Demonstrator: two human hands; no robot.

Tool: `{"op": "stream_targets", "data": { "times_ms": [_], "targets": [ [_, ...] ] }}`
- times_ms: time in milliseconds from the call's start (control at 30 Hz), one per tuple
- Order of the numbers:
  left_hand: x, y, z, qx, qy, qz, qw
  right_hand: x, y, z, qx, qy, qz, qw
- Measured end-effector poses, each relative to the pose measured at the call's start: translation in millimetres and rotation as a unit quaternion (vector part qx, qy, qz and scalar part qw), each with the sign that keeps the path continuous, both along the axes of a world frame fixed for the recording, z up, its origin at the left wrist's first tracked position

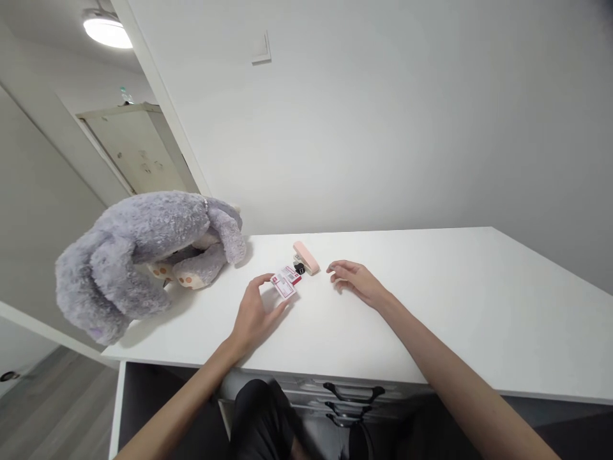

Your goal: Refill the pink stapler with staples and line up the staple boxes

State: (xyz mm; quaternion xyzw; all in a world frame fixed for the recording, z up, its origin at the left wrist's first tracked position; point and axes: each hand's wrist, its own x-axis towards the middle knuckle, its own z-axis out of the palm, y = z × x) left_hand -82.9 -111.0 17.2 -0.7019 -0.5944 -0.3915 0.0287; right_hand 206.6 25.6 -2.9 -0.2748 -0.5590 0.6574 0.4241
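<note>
My left hand has its thumb and index finger at opposite sides of a small white box with red print, gripping it over the table. Just behind it is another small red-and-white box, partly covered. Beside that lies a small black object, too small to make out fully. A pink stapler rests on the table behind these things. To the right, my right hand hovers with loosely bent fingers apart, and nothing shows in it.
A large grey plush toy leans over the left end of the white table. The wall runs along the back edge. Below the front edge are drawers with black handles.
</note>
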Motion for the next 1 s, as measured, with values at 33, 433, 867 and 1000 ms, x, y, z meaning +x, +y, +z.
{"op": "stream_targets", "data": {
  "times_ms": [33, 433, 867, 1000],
  "targets": [
    [10.0, 3.7, 0.2, -0.002, -0.015, -0.012, 1.000, 0.2, -1.7, 0.7, -0.006, -0.002, 0.035, 0.999],
    [94.1, 60.4, 2.1, -0.052, -0.231, -0.159, 0.958, 1.3, 2.4, 2.4, -0.018, 0.002, 0.128, 0.992],
    [86.2, 81.5, -1.4, -0.151, -0.525, -0.248, 0.800, -0.1, 12.9, -12.3, -0.066, 0.046, 0.165, 0.983],
    [83.7, 85.8, -3.5, -0.121, -0.556, -0.198, 0.798, 0.6, 13.8, -10.1, -0.063, 0.043, 0.119, 0.990]
  ]
}}
